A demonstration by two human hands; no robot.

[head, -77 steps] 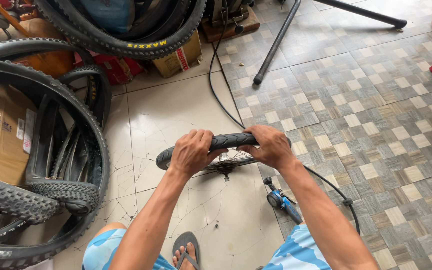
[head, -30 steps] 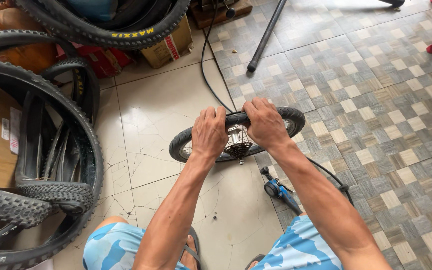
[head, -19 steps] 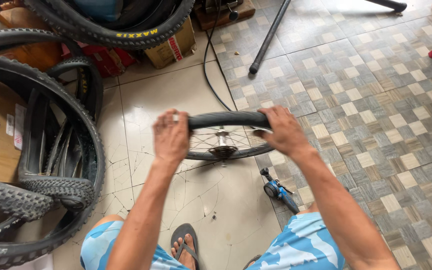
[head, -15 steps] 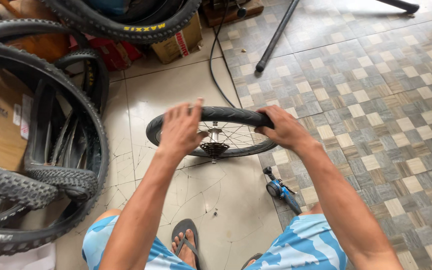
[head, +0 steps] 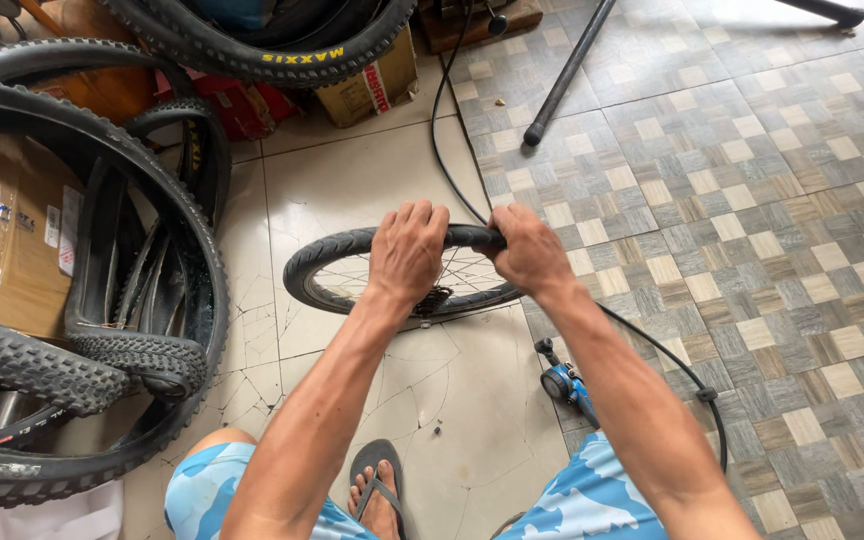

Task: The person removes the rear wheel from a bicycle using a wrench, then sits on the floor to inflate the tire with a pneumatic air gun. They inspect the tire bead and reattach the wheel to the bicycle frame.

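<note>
I see my left hand (head: 407, 250) curled over the top of a small spoked bicycle wheel with a black rubber tyre (head: 327, 262), the fingers wrapped over the tread and closed on it. My right hand (head: 530, 255) grips the same tyre just beside the left, fingers clenched tight around the rubber at the wheel's upper right edge. The wheel stands on the cracked cream floor tiles (head: 352, 180), tilted away from me, with its metal hub and thin spokes showing under my left wrist.

A small blue air-pump head with a gauge (head: 564, 382) lies on the floor just right of the wheel, near my right forearm, and a thin black hose (head: 672, 362) runs from it in a curve across the patterned brown and grey checked tiles (head: 772, 200). A black metal pole (head: 564, 75) slants across the tiles farther off.

To my left, several large knobby black bicycle tyres (head: 92, 260) lean together, with a brown cardboard box (head: 7, 240) behind them. Another big black tyre (head: 252, 45) lies across more boxes at the top. My foot in a dark flip-flop sandal (head: 380, 490) rests on the floor between my knees, which are clad in blue patterned shorts (head: 207, 490).
</note>
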